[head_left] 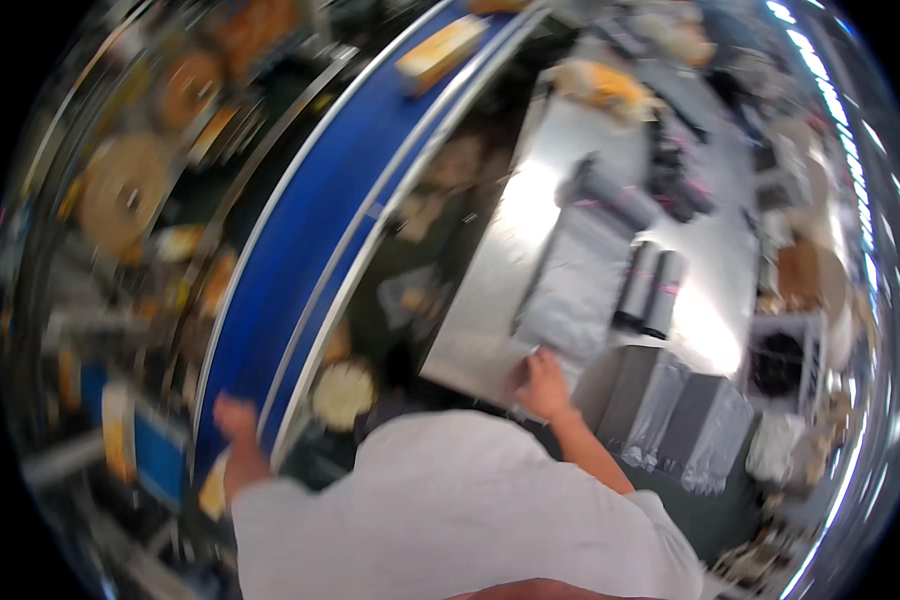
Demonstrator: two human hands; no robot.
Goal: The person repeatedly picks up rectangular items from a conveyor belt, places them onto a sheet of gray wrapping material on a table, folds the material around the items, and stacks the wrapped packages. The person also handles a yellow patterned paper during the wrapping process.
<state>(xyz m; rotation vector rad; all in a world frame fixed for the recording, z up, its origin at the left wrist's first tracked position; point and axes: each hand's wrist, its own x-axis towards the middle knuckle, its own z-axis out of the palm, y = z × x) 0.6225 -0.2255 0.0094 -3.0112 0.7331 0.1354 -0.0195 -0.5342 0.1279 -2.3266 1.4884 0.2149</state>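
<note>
My left hand [235,416] is over the near end of the blue conveyor belt [305,230], at its left side. Motion smears its fingers, and nothing shows clearly in it. At the near edge of the metal table [475,340], my right hand [543,387] has its fingers apart, by the near end of a flat grey plastic sheet [570,300]. Whether the fingertips touch the sheet is too blurred to tell. A dark grey roll [615,195] lies at the sheet's far end. Two shorter dark rolls [650,290] with pink bands are to the right of the sheet.
A yellow and white box [440,52] rides the belt's far part. Grey stacks in clear plastic [705,430] stand right of me. More dark rolls [675,180] and a yellow bundle [605,90] lie farther along the table. A round pale container [344,394] is between belt and table.
</note>
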